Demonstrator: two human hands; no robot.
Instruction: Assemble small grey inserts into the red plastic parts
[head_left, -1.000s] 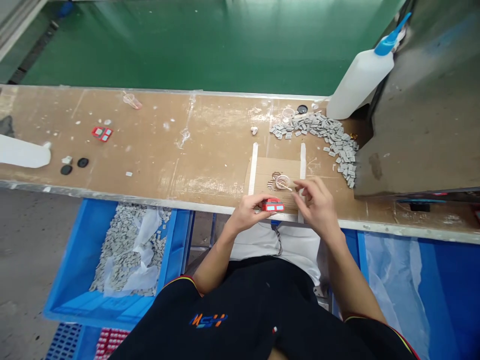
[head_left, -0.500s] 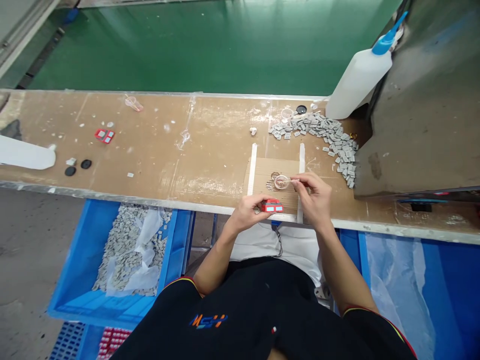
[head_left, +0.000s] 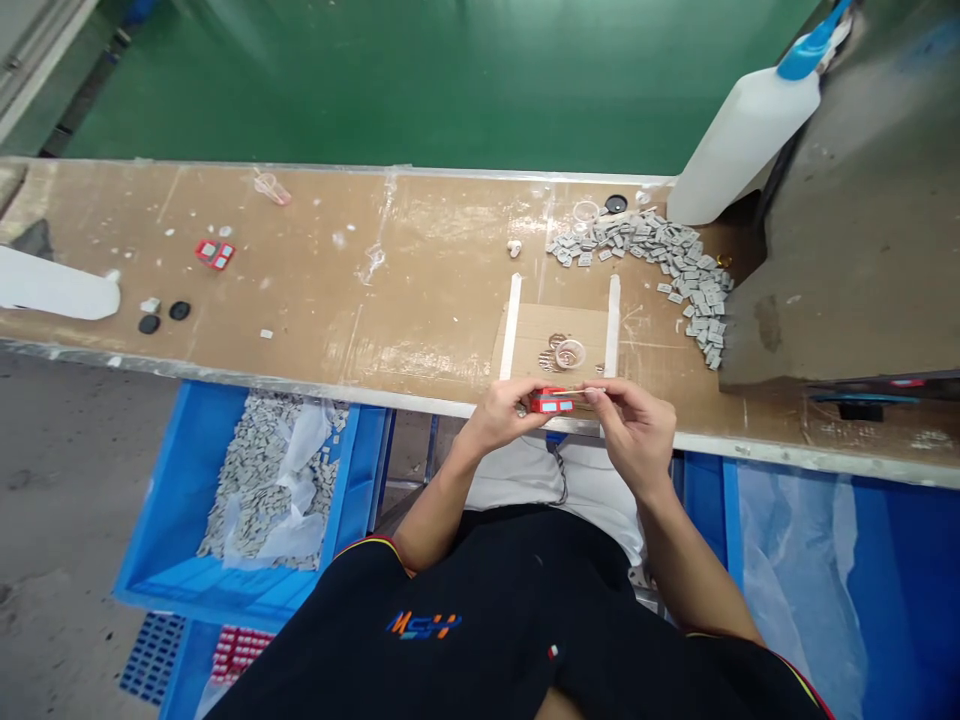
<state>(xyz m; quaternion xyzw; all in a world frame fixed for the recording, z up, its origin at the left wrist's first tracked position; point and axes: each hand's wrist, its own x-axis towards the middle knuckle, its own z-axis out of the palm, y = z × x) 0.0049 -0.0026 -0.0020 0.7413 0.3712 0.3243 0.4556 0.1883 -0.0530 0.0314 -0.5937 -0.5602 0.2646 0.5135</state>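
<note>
My left hand [head_left: 504,418] is closed round a small red plastic part [head_left: 553,402] with pale blue panels and a grey strip, held above the bench's front edge. Pinched in my right hand [head_left: 636,428] is a thin stick [head_left: 574,391], its far end at the top of the red part. Whether the tip touches it is too small to tell. Just beyond both hands a small clear cup [head_left: 570,354] stands on a cardboard sheet [head_left: 570,318] between two white strips. Dark-striped round marks lie beside the cup.
Small grey pieces [head_left: 686,262] lie heaped at the right, near a white bottle [head_left: 742,145] with a blue nozzle. Another red part [head_left: 215,254] and black caps [head_left: 179,310] are at the left. A blue bin [head_left: 161,500] of grey pieces stands below the bench.
My right hand has brought the stick from the cup down to the red part in my left hand. The whole view has shifted slightly.
</note>
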